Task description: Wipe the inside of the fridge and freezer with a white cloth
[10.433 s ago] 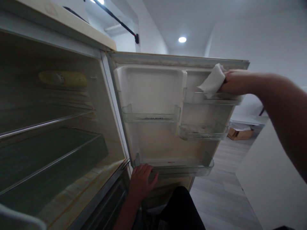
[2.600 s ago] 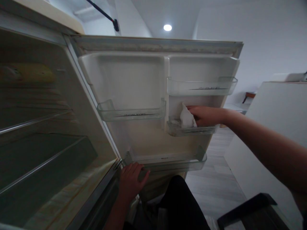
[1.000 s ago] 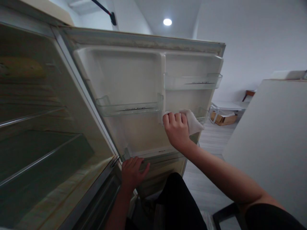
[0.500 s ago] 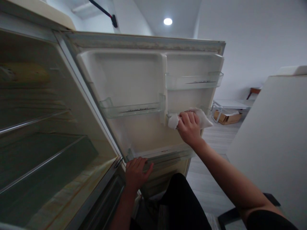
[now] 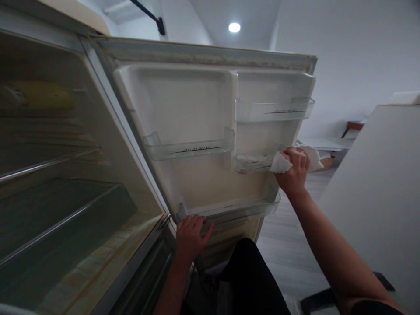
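My right hand point(image 5: 294, 168) is closed around a crumpled white cloth point(image 5: 313, 158), at the right end of a clear door bin point(image 5: 252, 162). That bin is fixed to the inside of an open fridge door point(image 5: 183, 100). Near the lower left of the door, my left hand point(image 5: 191, 234) rests by the edge of the bottom clear bin point(image 5: 244, 213), thumb apart from the fingers and no object visible in it. Two more clear bins, one at left point(image 5: 190, 150) and one at upper right point(image 5: 274, 111), hang on the door.
The fridge interior point(image 5: 111, 127) with glass shelves point(image 5: 65, 205) and stained walls lies at the left. A large white panel point(image 5: 377, 188) stands at the right. Behind the door are a low white table point(image 5: 324, 143) and a cardboard box point(image 5: 328, 163). My dark-clothed knee point(image 5: 249, 271) is below.
My right hand has moved right with the cloth, along the middle bin to its right end, uncovering the bin's left part. My left hand stays by the bottom bin; the view has shifted slightly.
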The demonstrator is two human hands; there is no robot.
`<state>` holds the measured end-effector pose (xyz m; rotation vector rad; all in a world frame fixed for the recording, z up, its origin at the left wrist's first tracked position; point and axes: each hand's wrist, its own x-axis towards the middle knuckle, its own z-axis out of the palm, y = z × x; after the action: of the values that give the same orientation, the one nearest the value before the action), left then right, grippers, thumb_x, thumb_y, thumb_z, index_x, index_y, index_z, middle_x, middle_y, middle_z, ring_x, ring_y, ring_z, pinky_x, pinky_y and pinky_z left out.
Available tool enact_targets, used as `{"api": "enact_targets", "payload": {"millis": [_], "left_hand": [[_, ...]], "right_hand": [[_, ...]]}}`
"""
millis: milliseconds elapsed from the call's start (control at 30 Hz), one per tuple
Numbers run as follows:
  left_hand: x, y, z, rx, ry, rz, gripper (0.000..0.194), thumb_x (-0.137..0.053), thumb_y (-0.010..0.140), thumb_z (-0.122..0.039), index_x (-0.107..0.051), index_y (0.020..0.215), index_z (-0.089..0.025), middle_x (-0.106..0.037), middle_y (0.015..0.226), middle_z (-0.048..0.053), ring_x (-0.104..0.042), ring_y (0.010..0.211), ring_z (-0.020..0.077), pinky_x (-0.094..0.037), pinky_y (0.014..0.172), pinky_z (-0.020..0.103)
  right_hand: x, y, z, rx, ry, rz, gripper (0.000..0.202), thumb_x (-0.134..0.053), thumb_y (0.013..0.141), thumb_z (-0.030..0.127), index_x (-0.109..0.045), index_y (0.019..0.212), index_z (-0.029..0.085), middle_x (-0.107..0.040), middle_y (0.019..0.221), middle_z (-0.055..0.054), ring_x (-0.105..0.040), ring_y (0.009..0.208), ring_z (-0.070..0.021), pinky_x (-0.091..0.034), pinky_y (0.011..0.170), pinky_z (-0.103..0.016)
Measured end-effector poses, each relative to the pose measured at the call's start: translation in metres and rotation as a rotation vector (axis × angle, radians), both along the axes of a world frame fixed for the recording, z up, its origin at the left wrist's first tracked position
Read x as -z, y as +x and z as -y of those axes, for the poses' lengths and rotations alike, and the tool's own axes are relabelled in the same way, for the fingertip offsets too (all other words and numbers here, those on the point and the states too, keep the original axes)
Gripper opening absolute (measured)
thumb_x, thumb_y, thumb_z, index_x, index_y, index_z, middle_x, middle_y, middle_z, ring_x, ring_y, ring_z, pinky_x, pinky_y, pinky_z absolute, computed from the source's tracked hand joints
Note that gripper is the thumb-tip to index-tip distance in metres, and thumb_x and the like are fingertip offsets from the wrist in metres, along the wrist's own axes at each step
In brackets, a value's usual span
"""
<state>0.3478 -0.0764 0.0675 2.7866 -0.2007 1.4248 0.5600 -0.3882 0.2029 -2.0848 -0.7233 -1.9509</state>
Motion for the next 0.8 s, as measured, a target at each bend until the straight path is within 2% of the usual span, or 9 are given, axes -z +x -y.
{"api": "enact_targets", "payload": {"millis": [100, 233, 333, 500, 600, 700, 800], "left_hand": [[0.0, 0.001, 0.001, -0.008, -0.012, 0.013, 0.018, -0.066, 0.096, -0.037, -0.062, 0.094, -0.02, -0.067, 0.081, 0.001, -0.06, 0.079, 0.0227, -0.038, 0.078, 0.037], [0.0, 0.002, 0.001, -0.01, -0.014, 0.018, 0.018, -0.065, 0.097, -0.038, -0.062, 0.093, -0.02, -0.068, 0.081, 0.001, -0.061, 0.079, 0.0226, -0.038, 0.078, 0.037], [-0.001, 0.001, 0.0, -0.008, -0.002, 0.018, 0.019, -0.066, 0.096, -0.038, -0.061, 0.092, -0.021, -0.067, 0.079, 0.001, -0.06, 0.078, 0.0225, -0.038, 0.077, 0.037], [-0.001, -0.001, -0.001, -0.025, 0.007, 0.015, 0.02, -0.066, 0.096, -0.04, -0.061, 0.092, -0.021, -0.067, 0.079, 0.001, -0.059, 0.076, 0.0225, -0.038, 0.076, 0.038], [0.0, -0.002, 0.0, -0.045, 0.0, -0.003, 0.02, -0.065, 0.097, -0.041, -0.062, 0.092, -0.021, -0.068, 0.08, 0.002, -0.06, 0.077, 0.0227, -0.038, 0.078, 0.038], [0.001, -0.002, -0.001, -0.045, 0.005, -0.016, 0.021, -0.064, 0.097, -0.041, -0.062, 0.093, -0.021, -0.069, 0.081, 0.002, -0.061, 0.079, 0.023, -0.039, 0.079, 0.038], [0.001, -0.002, -0.002, -0.03, 0.018, -0.012, 0.022, -0.064, 0.098, -0.042, -0.062, 0.094, -0.02, -0.069, 0.083, 0.002, -0.061, 0.08, 0.0234, -0.038, 0.079, 0.038]], "right_hand": [[0.003, 0.005, 0.004, 0.012, 0.082, -0.044, 0.02, -0.052, 0.098, 0.02, -0.067, 0.112, 0.016, -0.062, 0.119, -0.016, -0.054, 0.123, -0.0294, -0.04, 0.111, -0.05], [0.003, -0.004, -0.01, -0.05, 0.082, 0.004, 0.017, -0.054, 0.098, 0.02, -0.064, 0.111, 0.017, -0.063, 0.117, -0.014, -0.054, 0.125, -0.0287, -0.04, 0.113, -0.052], [0.002, -0.022, -0.034, -0.096, 0.043, 0.032, 0.014, -0.056, 0.098, 0.018, -0.064, 0.11, 0.017, -0.065, 0.115, -0.012, -0.055, 0.123, -0.0273, -0.036, 0.116, -0.054], [0.001, -0.059, -0.092, -0.182, -0.011, -0.033, 0.013, -0.057, 0.1, 0.016, -0.067, 0.109, 0.017, -0.068, 0.117, -0.012, -0.057, 0.119, -0.0256, -0.031, 0.12, -0.054], [-0.001, -0.073, -0.115, -0.149, -0.009, -0.078, 0.02, -0.053, 0.102, 0.013, -0.068, 0.115, 0.017, -0.069, 0.12, -0.012, -0.057, 0.118, -0.0258, -0.03, 0.12, -0.054], [-0.003, -0.071, -0.115, -0.101, -0.039, -0.052, 0.022, -0.053, 0.104, 0.014, -0.069, 0.118, 0.018, -0.069, 0.118, -0.011, -0.059, 0.115, -0.0251, -0.033, 0.118, -0.051], [0.0, -0.056, -0.094, -0.091, -0.061, -0.006, 0.02, -0.054, 0.104, 0.016, -0.069, 0.116, 0.018, -0.07, 0.115, -0.011, -0.059, 0.115, -0.0248, -0.036, 0.115, -0.048]]}}
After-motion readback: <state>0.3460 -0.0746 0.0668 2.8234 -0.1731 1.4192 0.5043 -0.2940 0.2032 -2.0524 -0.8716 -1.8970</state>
